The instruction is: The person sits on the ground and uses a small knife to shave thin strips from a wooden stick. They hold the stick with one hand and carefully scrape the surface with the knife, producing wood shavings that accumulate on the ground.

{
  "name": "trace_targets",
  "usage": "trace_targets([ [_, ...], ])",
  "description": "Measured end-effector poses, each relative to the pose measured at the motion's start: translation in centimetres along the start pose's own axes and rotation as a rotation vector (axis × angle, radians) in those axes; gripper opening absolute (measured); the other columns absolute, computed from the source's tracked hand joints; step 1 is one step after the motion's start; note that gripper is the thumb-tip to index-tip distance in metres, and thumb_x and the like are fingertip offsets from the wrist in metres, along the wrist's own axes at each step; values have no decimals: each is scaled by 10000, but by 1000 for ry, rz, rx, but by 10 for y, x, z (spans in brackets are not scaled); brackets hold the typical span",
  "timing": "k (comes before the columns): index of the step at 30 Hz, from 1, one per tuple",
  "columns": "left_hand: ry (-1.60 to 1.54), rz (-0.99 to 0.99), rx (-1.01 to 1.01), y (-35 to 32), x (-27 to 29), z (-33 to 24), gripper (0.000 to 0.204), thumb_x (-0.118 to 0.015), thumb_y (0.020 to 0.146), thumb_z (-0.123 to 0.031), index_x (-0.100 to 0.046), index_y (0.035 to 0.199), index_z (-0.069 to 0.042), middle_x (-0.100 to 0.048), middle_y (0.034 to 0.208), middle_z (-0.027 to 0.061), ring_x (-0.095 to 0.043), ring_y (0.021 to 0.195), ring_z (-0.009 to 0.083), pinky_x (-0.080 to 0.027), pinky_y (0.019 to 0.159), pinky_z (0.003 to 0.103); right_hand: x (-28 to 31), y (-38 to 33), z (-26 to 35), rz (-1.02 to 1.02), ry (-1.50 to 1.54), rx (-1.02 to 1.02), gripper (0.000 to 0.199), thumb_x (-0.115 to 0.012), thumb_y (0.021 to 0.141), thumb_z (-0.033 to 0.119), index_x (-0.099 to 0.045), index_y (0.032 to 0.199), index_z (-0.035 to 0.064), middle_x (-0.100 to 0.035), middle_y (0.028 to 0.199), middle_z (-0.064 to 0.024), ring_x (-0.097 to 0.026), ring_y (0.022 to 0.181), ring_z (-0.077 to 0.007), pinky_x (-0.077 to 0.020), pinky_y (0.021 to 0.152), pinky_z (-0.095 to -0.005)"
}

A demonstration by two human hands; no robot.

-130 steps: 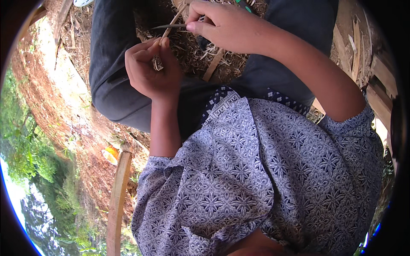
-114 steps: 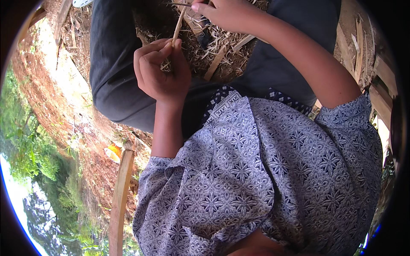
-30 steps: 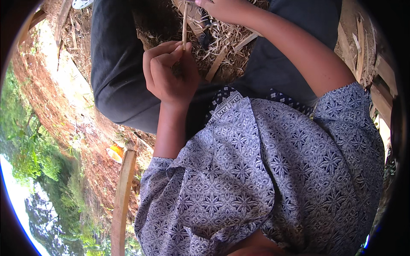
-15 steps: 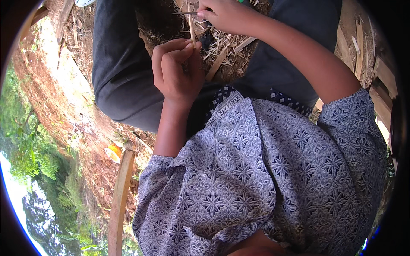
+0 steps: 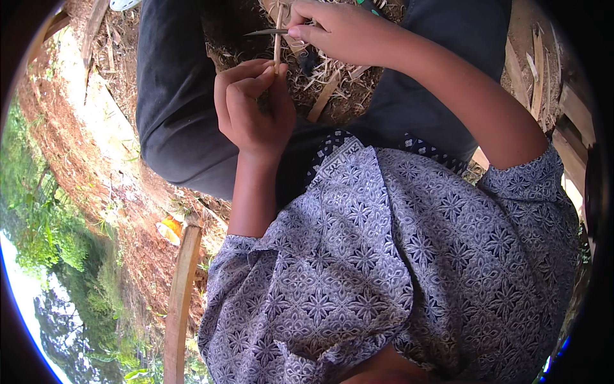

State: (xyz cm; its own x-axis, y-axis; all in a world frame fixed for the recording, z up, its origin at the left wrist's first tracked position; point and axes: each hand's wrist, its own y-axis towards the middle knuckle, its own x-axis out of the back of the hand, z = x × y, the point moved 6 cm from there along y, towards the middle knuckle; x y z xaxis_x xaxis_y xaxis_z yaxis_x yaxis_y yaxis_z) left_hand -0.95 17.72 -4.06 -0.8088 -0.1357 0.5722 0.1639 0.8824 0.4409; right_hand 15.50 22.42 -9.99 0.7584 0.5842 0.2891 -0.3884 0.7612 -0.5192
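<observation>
Between the person's bent legs, near the top edge of the view, a thin pale stick point(image 5: 277, 50) stands nearly upright in the picture, its lower end in the left hand point(image 5: 254, 109). The thumb and forefinger of that hand are pinched together on the stick, and the other fingers curl loosely toward the palm. The right hand point(image 5: 338, 33) comes in from the right, its thumb and fingers closed on a knife point(image 5: 263, 32); the grip hides the handle. The narrow dark blade points left and crosses the stick above the left hand; whether its edge is cutting into the wood is too small to tell.

Below the hands, curly wood shavings point(image 5: 332, 64) lie scattered over brown soil, with a flat strip of wood point(image 5: 324, 96) among them. Dark trousers point(image 5: 182, 144) frame this patch on both sides, and a patterned blue-grey shirt point(image 5: 358, 256) fills the lower middle. To the left, a wooden post point(image 5: 179, 301) stands near a small orange object point(image 5: 169, 228) on reddish ground point(image 5: 137, 217), with green plants point(image 5: 57, 233) farther out. Along the right rim lie more wood pieces point(image 5: 537, 70).
</observation>
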Motion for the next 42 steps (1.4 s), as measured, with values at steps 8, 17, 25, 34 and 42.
trace_targets([
  [8, 33, 75, -53, 4, -5, -11, 220, -771, 904, -11, -553, 920, -32, -656, 930, 121, -699, 832, 214, -600, 678, 301, -4, 45, -75, -296, -114, 24, 228, -573, 1001, 240, -611, 1073, 28, -700, 901, -212, -692, 858, -388, -530, 769, -471],
  [17, 13, -92, 75, -3, 12, 16, 258, -807, 835, 37, -606, 972, -51, -710, 943, 101, -705, 821, 231, -577, 674, 308, 8, 20, -26, -181, 139, -39, 241, -599, 1007, 272, -623, 1029, 33, -683, 867, -191, -667, 804, -328, -509, 736, -447],
  [25, 33, 44, -20, 5, 2, 0, 207, -779, 875, 54, -612, 980, -6, -710, 969, 126, -724, 851, 186, -608, 721, 277, -11, -12, -11, -125, 6, 19, 252, -554, 1049, 342, -637, 1052, 104, -605, 649, -51, -590, 572, -168, -440, 564, -378],
  [34, 27, 91, -67, 8, -8, -15, 254, -816, 833, 51, -611, 964, -22, -711, 942, 123, -730, 844, 209, -627, 695, 299, -12, 46, -71, -279, -88, -79, 255, -587, 1003, 287, -642, 1083, 51, -710, 931, -239, -701, 888, -406, -537, 782, -481],
  [42, 41, 50, -46, 4, -2, -9, 249, -821, 831, 44, -626, 964, -37, -718, 912, 115, -730, 823, 221, -612, 691, 310, 12, 25, -35, -270, 38, 26, 235, -594, 1006, 263, -638, 1060, 38, -719, 905, -203, -708, 872, -362, -533, 777, -464],
])
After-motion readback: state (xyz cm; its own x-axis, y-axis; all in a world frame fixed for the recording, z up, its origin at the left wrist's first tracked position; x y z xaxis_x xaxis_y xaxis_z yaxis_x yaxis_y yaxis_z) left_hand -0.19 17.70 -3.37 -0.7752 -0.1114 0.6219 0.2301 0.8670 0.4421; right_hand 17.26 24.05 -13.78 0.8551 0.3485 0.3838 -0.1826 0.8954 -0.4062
